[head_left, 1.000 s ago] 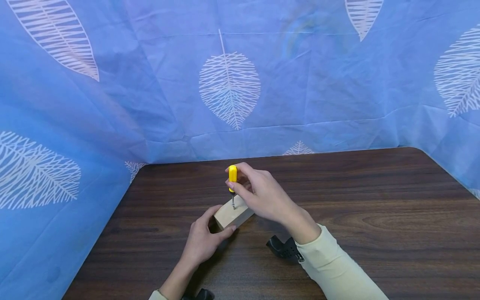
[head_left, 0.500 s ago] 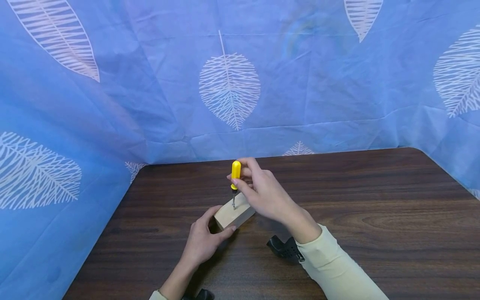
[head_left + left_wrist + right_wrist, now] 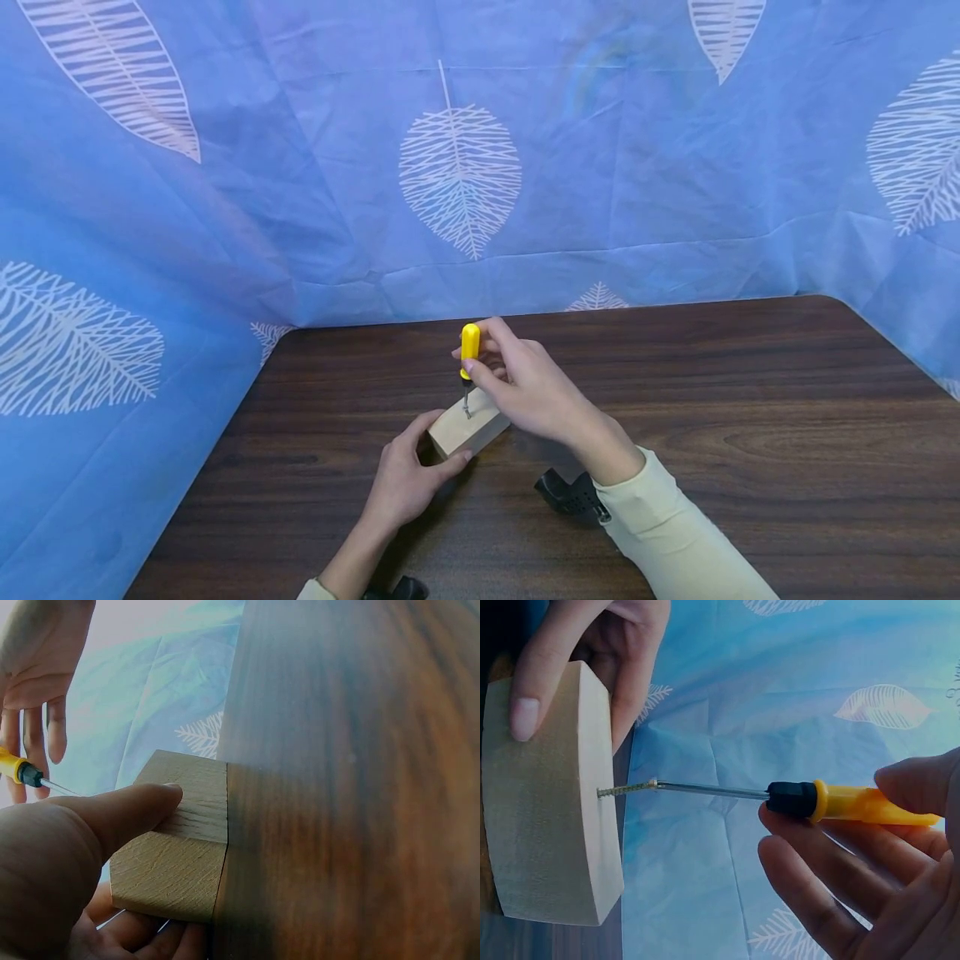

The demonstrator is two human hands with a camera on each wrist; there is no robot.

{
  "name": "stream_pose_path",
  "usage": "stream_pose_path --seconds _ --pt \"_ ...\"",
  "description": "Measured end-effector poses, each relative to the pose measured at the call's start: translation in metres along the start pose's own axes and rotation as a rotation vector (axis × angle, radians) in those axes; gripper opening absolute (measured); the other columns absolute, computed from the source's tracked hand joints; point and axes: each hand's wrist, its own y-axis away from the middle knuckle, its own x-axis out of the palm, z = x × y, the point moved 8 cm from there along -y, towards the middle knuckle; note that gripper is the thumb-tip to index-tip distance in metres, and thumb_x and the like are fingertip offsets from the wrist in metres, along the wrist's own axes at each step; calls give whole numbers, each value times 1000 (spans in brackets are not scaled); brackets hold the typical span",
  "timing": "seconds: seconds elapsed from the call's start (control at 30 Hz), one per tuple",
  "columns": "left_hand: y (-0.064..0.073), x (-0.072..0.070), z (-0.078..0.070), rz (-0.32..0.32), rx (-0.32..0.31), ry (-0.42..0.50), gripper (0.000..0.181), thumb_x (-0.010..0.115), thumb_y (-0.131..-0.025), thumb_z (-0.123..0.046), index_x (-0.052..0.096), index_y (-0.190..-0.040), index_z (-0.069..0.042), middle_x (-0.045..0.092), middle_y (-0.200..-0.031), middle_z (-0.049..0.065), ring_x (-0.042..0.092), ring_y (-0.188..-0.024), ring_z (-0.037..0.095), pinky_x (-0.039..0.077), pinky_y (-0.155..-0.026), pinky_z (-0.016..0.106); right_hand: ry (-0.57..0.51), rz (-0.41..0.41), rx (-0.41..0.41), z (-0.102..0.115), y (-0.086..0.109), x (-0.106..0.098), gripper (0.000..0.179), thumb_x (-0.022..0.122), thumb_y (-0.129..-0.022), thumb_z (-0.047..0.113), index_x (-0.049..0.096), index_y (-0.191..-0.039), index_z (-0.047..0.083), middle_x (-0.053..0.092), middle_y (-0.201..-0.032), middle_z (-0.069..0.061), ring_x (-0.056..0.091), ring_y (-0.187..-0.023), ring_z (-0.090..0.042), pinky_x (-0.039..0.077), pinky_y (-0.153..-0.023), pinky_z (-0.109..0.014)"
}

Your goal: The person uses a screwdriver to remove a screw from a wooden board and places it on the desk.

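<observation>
A pale wooden block (image 3: 468,429) lies on the dark table, its near end between the thumb and fingers of my left hand (image 3: 407,479). In the right wrist view a threaded screw (image 3: 626,789) stands partly sunk in the block's top face, tilted slightly. The tip of a screwdriver (image 3: 712,790) meets the screw's head. Its yellow handle (image 3: 470,350) is pinched between the thumb and fingers of my right hand (image 3: 536,387), above the block. In the left wrist view the screw is hidden behind my left thumb (image 3: 135,810).
The dark wood-grain table (image 3: 750,417) extends to both sides of the block. A blue cloth with white leaf prints (image 3: 562,167) hangs behind and to the left. A black device (image 3: 566,493) sits at my right wrist, another (image 3: 405,588) by the left.
The screwdriver handle shifted slightly right, then a little back left, as my right fingers changed position on it. The left hand and the block have stayed put.
</observation>
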Motion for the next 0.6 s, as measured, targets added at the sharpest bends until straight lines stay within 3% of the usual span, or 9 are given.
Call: stream_pose_path --seconds 0.27,0.5,0.6 --pt "0 0 -1 -6 6 -9 57 92 -87 -27 69 -138 -20 75 -131 7 66 -111 24 50 -93 45 54 -55 -48 3 0 -2 26 70 -106 16 61 -129 12 79 -112 -2 76 -101 -14 61 -83 -29" --pt "0 0 -1 -4 0 -8 57 91 -87 -28 68 -139 -21 74 -133 7 66 -114 24 50 -94 46 6 -15 -37 4 -1 -1 28 65 -107 8 60 -135 10 79 -123 -5 78 -109 -17 62 -95 -35" --pt "0 0 0 -3 -8 -8 57 91 -87 -29 68 -138 -20 74 -133 7 66 -115 25 50 -95 48 -2 -10 -4 1 -1 -1 32 65 -108 10 55 -139 12 79 -126 -4 78 -107 -18 63 -93 -37"
